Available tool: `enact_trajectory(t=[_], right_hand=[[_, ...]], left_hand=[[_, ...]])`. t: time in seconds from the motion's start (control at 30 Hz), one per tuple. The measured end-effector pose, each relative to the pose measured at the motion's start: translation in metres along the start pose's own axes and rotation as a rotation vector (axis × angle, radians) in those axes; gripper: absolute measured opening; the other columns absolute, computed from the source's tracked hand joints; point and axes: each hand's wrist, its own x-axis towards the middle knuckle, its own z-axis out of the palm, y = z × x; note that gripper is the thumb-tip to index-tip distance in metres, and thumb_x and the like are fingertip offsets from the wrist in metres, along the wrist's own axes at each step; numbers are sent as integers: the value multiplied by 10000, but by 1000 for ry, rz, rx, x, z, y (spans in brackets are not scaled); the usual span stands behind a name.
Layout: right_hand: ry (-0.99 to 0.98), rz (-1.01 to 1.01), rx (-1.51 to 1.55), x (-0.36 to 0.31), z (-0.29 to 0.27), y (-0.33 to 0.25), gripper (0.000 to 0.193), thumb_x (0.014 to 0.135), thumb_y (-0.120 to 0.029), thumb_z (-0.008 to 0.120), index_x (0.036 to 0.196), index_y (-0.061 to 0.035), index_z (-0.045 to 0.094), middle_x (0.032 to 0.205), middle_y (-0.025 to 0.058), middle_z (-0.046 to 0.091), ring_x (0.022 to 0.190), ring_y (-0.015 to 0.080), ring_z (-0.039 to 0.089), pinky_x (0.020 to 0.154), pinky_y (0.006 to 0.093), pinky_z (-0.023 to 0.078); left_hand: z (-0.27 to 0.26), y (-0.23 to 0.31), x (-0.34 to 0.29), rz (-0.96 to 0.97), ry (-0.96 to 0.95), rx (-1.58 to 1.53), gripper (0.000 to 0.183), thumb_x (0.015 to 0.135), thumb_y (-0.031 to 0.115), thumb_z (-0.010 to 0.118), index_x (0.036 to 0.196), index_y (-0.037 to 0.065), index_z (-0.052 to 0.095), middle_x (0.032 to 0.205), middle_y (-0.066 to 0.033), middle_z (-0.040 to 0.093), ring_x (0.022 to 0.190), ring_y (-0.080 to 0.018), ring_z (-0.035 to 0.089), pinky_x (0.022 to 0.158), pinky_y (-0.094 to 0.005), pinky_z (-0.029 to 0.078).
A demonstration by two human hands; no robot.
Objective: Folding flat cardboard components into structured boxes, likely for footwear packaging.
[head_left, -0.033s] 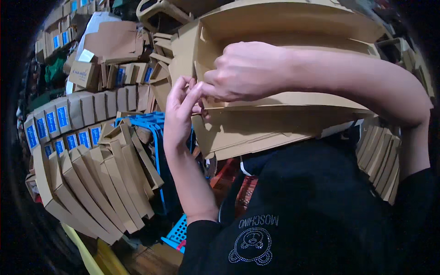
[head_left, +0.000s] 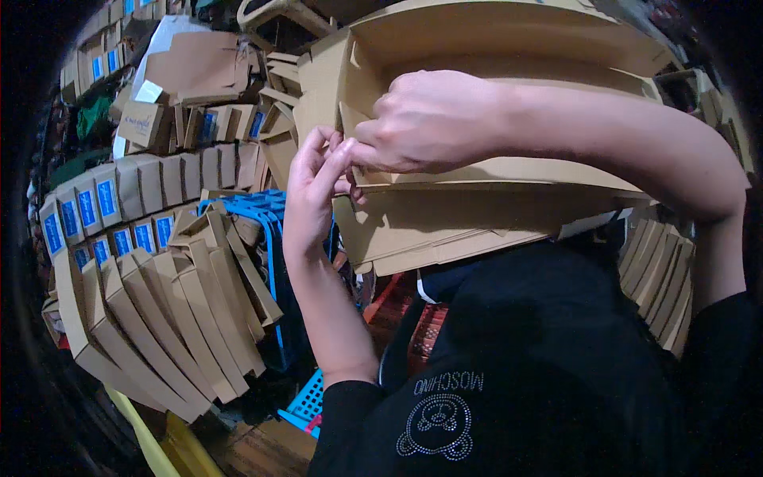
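Observation:
A large brown cardboard box (head_left: 509,172), open at the top, lies in front of me with its long side across my body. At its near left corner, my left hand (head_left: 322,171) pinches the end wall between thumb and fingers. My right hand (head_left: 433,123) reaches across from the right, its fingers curled down on the same corner from the inside. Both hands touch at the thumb and fingertips, and my right fingertips are hidden behind them. Below the box's near wall, flat cardboard (head_left: 453,226) sticks out toward me.
To the left stand rows of narrow cardboard boxes (head_left: 171,326), some with blue labels. A blue plastic crate (head_left: 274,215) is beside them, with a light blue basket (head_left: 304,404) lower down. More folded boxes (head_left: 656,270) stand at the right. A chair frame (head_left: 286,14) is behind.

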Motion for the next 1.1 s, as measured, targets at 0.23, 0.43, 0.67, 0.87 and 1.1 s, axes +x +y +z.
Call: enact_trajectory(t=[0.23, 0.43, 0.67, 0.87, 1.1], right_hand=[[177, -102, -51, -2, 26, 8, 205, 938, -237, 611, 1020, -50, 597, 892, 70, 600, 742, 226, 672, 626, 379, 577], [224, -65, -92, 0, 28, 2, 215, 933, -242, 606, 1041, -56, 601, 928, 65, 599, 761, 216, 667, 642, 366, 578], [224, -144, 93, 1, 37, 9, 222, 965, -205, 553, 888, -2, 598, 794, 142, 653, 736, 331, 715, 643, 454, 586], [-44, -103, 75, -15, 68, -1, 152, 902, -203, 608, 883, -52, 599, 791, 104, 628, 798, 306, 699, 677, 408, 578], [145, 545, 476, -63, -52, 24, 207, 971, -216, 622, 1043, -26, 665, 953, 86, 714, 754, 250, 706, 701, 431, 573]], left_hand=[[0, -3, -1, -47, -46, -89, 218, 1018, 265, 617, 1001, 95, 482, 739, 8, 519, 563, -72, 553, 541, -237, 532], [-5, -7, 1, -15, -81, -160, 182, 1037, 242, 576, 1090, 92, 489, 767, 20, 507, 602, -53, 539, 551, -242, 543], [0, -1, 2, -21, -52, -153, 201, 1042, 217, 570, 1132, 90, 443, 817, 11, 538, 654, -64, 578, 558, -249, 553], [-5, 2, -1, -34, -96, -97, 224, 1036, 220, 594, 1089, 102, 411, 861, -15, 593, 732, -96, 652, 573, -255, 562], [-11, 0, 4, 67, -88, 5, 212, 1008, 178, 655, 1002, 98, 459, 868, -1, 569, 706, -82, 594, 605, -244, 511]])
